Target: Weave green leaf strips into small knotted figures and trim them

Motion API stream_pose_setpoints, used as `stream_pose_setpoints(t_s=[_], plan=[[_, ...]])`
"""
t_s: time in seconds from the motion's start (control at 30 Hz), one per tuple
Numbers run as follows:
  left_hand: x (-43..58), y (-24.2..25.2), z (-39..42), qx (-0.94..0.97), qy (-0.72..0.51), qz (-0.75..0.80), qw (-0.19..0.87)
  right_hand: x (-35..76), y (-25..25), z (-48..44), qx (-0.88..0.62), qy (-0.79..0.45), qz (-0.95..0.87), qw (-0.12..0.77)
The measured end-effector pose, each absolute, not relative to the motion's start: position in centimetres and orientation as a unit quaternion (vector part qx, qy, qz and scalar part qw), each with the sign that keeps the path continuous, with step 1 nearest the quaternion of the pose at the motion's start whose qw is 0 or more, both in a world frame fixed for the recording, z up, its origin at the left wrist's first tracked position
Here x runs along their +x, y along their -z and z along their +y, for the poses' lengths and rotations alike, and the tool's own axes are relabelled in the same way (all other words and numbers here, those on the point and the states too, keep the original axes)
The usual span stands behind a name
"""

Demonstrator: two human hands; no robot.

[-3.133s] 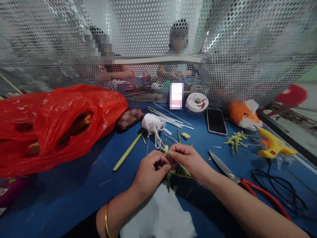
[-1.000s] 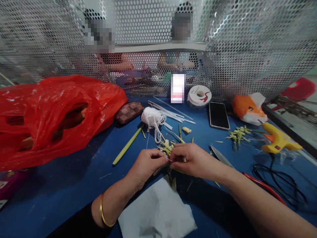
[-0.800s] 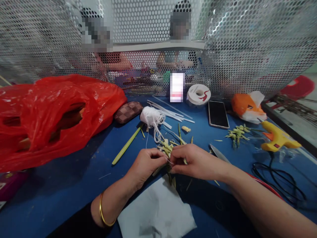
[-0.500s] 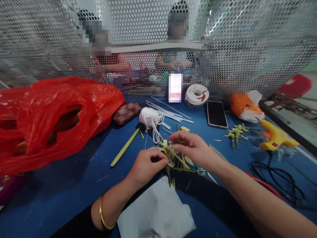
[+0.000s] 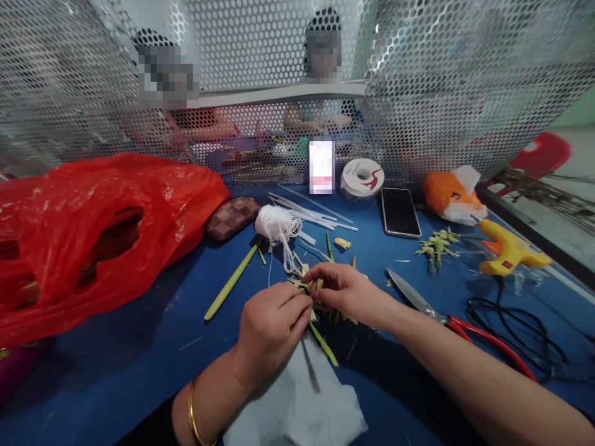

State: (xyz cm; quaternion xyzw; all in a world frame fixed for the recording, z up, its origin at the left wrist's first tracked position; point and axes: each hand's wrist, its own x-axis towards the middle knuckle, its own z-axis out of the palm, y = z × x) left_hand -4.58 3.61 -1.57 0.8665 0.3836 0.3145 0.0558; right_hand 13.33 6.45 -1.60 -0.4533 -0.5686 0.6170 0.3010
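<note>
My left hand [image 5: 274, 319] is closed in a pinch, and a green leaf strip [image 5: 324, 344] sticks out below its fingertips. Right beside it, my right hand [image 5: 346, 291] curls its fingers and thumb round a short yellow-green leaf piece [image 5: 320, 284]. Its fingertips are partly hidden. Beneath and behind both hands is a small heap of pale green and yellow leaf scraps, mostly covered by them. A grey-white cloth [image 5: 297, 402] lies on the blue table just in front of my hands. A white yarn ball [image 5: 277, 224] sits behind them, its loose threads trailing toward the scraps.
Left are a red plastic bag [image 5: 181, 186], a checkered case [image 5: 232, 218] and a green stalk [image 5: 232, 282]. Right are red-handled scissors [image 5: 418, 300], a yellow glue gun [image 5: 509, 251], a phone [image 5: 400, 212] and a ribbon spool [image 5: 362, 178]. Two people sit behind a perforated screen [image 5: 251, 56].
My left hand has closed tighter and turned, with a green strip now below it. My right hand has come down and left against it. The scissors show more fully.
</note>
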Motion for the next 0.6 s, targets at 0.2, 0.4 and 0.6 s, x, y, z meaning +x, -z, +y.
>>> stream_pose_setpoints(t_s=[0.2, 0.4, 0.6], plan=[[-4.70, 1.92, 3.51, 0.866, -0.322, 0.383, 0.001, 13.21, 1.72, 6.41, -0.464, -0.618, -0.571, 0.276], [-4.62, 2.00, 3.65, 0.833, -0.345, 0.429, 0.063, 13.49, 1.20, 6.55, -0.469, -0.623, -0.560, 0.280], [-4.64, 2.08, 3.88, 0.821, -0.341, 0.445, 0.110, 13.35, 1.13, 6.61, -0.494, -0.613, -0.555, 0.269]])
